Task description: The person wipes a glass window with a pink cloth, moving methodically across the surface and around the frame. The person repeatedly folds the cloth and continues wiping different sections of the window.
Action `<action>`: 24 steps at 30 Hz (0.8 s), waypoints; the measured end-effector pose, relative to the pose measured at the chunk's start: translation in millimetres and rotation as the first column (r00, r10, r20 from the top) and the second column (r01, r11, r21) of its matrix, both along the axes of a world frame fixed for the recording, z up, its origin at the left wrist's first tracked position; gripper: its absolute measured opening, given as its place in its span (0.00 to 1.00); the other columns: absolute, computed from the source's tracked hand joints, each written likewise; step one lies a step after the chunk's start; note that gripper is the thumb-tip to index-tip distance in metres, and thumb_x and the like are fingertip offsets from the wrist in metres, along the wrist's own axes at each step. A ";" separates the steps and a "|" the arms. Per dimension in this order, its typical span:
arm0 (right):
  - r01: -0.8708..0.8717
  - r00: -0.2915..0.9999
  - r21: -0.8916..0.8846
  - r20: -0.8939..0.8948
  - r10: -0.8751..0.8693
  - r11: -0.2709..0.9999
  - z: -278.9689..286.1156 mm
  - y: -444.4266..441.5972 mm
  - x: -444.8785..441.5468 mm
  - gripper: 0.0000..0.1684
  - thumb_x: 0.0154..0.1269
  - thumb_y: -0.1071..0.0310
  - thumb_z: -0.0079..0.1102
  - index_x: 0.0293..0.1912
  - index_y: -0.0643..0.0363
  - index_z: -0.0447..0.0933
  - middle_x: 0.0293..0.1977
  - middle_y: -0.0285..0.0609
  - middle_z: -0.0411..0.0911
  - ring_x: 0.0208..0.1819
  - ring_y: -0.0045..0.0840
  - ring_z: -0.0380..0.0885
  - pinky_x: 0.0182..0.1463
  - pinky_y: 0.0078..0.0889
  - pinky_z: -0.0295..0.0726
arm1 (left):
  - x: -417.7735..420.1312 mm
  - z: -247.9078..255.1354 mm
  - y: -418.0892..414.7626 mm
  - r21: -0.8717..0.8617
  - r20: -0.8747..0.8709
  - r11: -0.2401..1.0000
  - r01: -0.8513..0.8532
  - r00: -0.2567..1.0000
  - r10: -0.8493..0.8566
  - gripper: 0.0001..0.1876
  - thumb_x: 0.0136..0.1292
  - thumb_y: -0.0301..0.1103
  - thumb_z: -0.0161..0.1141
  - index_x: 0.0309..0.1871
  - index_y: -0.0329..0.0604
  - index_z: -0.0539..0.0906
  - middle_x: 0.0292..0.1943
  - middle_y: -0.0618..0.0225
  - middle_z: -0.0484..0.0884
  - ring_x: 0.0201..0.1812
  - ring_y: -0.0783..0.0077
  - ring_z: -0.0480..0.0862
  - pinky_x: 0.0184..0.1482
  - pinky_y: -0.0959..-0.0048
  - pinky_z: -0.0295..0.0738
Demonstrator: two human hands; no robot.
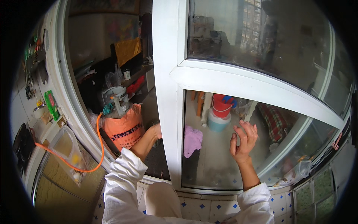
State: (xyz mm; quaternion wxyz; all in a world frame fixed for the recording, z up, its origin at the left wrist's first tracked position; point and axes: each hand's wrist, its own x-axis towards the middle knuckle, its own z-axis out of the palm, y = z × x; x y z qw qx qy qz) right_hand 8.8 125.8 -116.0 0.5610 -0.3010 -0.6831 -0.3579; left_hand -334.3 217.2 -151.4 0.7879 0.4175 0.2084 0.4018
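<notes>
A white-framed sliding glass door (167, 84) stands upright before me. My left hand (157, 131) is at the door's left edge, with its fingers hidden behind the white stile, so I cannot tell how they are placed. In front of the lower glass pane (215, 168) is my right hand (244, 141), its fingers spread and slightly bent, with nothing in it. Whether its fingertips touch the glass is unclear. Through that pane I see a pink cloth (193, 140) and a red bucket (221, 106) on top of a light-blue bucket (219, 123).
Left of the door, a gas cylinder (116, 98) with an orange hose (99, 140) stands behind an orange printed sack (125, 126). The hose crosses the doorway to a cabinet (67, 179), where a clear plastic bag (68, 151) hangs. Another plastic bag (296, 173) is at lower right.
</notes>
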 end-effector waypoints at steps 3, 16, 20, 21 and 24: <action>0.003 1.000 0.008 -0.008 -0.003 1.000 0.1 -0.3 -2.1 0.19 0.60 0.75 0.65 0.52 0.53 0.83 0.60 0.41 0.79 0.63 0.37 0.76 0.74 0.48 0.64 | 11.3 25.6 15.2 0.034 -0.031 0.999 0.018 0.999 -0.017 0.23 0.79 0.44 0.55 0.65 0.34 0.80 0.56 0.59 0.87 0.53 0.66 0.88 0.59 0.66 0.84; 0.033 0.999 -0.001 0.041 -0.033 0.999 -6.1 2.5 3.5 0.20 0.59 0.77 0.63 0.52 0.55 0.81 0.61 0.46 0.77 0.63 0.43 0.74 0.74 0.55 0.63 | 74.2 83.0 -12.2 0.004 -0.427 0.965 0.261 0.873 -0.234 0.24 0.80 0.45 0.54 0.67 0.34 0.79 0.59 0.58 0.86 0.55 0.65 0.88 0.61 0.65 0.84; 0.053 0.999 0.025 0.009 -0.053 0.998 -1.3 2.4 -0.3 0.19 0.59 0.75 0.64 0.51 0.52 0.82 0.60 0.40 0.79 0.63 0.38 0.75 0.74 0.48 0.64 | 65.0 101.7 4.7 0.069 -0.355 0.965 0.253 0.910 -0.213 0.24 0.80 0.45 0.53 0.66 0.34 0.80 0.58 0.58 0.87 0.55 0.65 0.88 0.60 0.65 0.84; 0.037 0.999 0.024 0.000 -0.037 0.999 -2.5 3.8 -6.4 0.19 0.59 0.75 0.64 0.51 0.53 0.82 0.60 0.40 0.79 0.63 0.38 0.75 0.74 0.48 0.64 | 51.0 110.2 13.5 0.104 -0.292 0.969 0.223 0.938 -0.185 0.24 0.80 0.45 0.53 0.66 0.34 0.80 0.57 0.58 0.87 0.54 0.65 0.89 0.59 0.65 0.85; 0.037 0.999 0.026 -0.006 -0.037 0.999 -3.0 1.7 -8.2 0.18 0.59 0.76 0.64 0.51 0.53 0.82 0.61 0.41 0.79 0.64 0.38 0.75 0.74 0.49 0.65 | 36.2 124.1 36.8 0.181 -0.073 0.969 0.171 0.984 -0.161 0.23 0.80 0.45 0.54 0.64 0.35 0.81 0.55 0.59 0.88 0.52 0.66 0.89 0.57 0.64 0.86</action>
